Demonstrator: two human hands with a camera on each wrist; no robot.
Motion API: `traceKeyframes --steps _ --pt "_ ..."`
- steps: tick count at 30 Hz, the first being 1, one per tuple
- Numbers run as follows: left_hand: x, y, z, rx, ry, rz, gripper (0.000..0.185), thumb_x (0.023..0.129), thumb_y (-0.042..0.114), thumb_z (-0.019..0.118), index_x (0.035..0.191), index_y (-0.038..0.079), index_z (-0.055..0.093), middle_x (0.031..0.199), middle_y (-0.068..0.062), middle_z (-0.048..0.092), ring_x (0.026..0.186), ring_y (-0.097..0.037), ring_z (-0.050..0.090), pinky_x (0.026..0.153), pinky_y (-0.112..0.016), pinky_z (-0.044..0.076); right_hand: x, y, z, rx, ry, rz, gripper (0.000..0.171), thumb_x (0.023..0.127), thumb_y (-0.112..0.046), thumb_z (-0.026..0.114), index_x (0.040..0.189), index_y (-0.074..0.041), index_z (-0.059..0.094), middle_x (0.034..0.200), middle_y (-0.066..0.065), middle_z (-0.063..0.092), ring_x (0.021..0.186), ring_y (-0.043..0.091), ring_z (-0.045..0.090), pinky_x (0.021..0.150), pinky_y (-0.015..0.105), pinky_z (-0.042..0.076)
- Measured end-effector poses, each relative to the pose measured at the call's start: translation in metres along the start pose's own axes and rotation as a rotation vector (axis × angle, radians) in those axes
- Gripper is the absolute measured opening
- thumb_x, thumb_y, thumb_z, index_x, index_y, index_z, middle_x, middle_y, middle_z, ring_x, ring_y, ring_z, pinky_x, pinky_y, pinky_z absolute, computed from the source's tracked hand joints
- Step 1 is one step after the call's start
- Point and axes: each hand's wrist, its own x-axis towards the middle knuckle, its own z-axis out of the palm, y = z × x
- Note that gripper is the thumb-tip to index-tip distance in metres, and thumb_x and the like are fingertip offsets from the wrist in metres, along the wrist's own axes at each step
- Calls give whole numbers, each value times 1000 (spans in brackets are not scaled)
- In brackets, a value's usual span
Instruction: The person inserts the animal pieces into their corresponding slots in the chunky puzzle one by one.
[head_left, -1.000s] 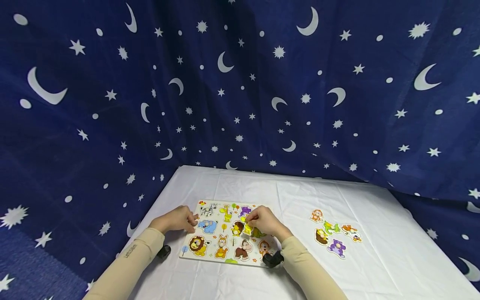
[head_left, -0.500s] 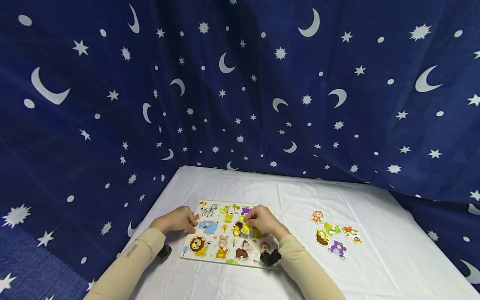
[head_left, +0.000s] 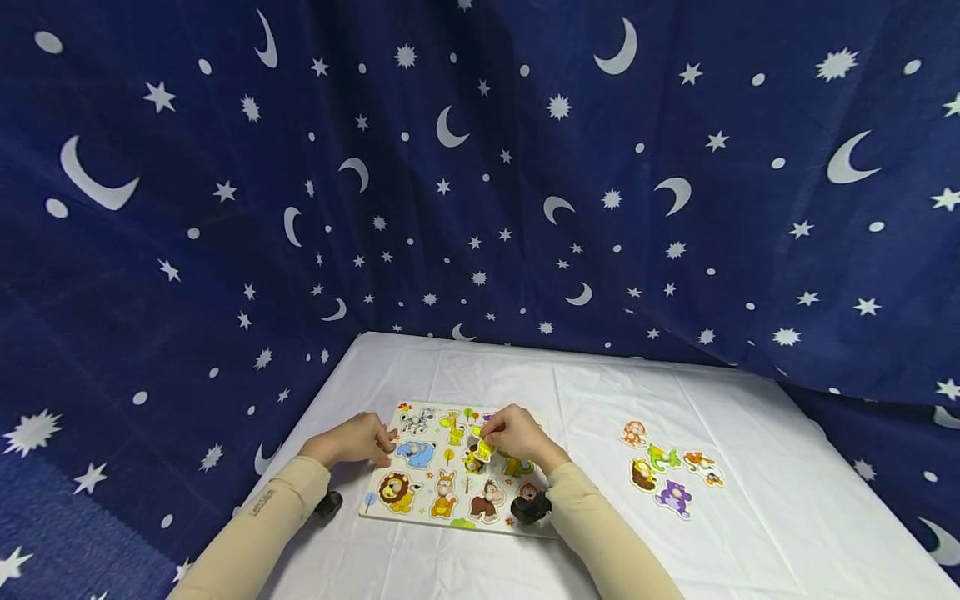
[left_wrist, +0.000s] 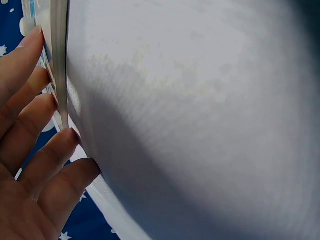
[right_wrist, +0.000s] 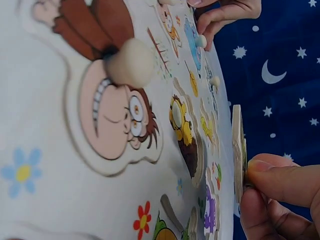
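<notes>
Right hand [head_left: 517, 435] fingers pinch a yellow puzzle piece [head_left: 483, 451] above the puzzle board [head_left: 420, 508]. Left hand [head_left: 358, 440] fingers, relaxed, press the board's left edge on the desk [head_left: 750, 533].

A dark blue cloth [head_left: 480, 167] printed with white moons, stars and dots hangs as a backdrop across the whole upper frame and down both sides; a table under a creased white tablecloth [head_left: 750, 500] fills the lower centre and right, evenly lit
</notes>
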Motion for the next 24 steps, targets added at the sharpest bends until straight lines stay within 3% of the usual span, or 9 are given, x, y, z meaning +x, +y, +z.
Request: traceKeyframes --steps 6,12,17,24 --pt "0 -1 0 9 4 -3 20 66 3 88 84 6 80 108 -15 75 104 -27 68 91 -38 53 4 2 3 -22 13 13 8 84 1 73 87 -3 79 92 8 77 79 9 64 72 27 54" --pt "0 -1 1 5 7 -5 20 66 3 89 83 7 79 109 -15 74 107 -27 68 96 -40 52 7 3 6 -17 14 28 8 84 1 73 87 -3 79 92 9 77 77 8 63 70 26 53" --pt "2 -2 1 23 7 -1 18 66 4 88 81 7 79 101 -8 74 93 -17 65 88 -34 51 8 5 5 -12 7 18 8 84 2 73 87 -3 79 92 9 77 76 9 61 69 26 52" --pt "2 -1 1 39 14 -7 18 66 5 89 80 9 79 103 -8 74 97 -17 64 93 -37 51 12 5 5 -2 -8 16 9 85 3 71 86 -3 79 95 10 77 78 9 64 71 27 54"
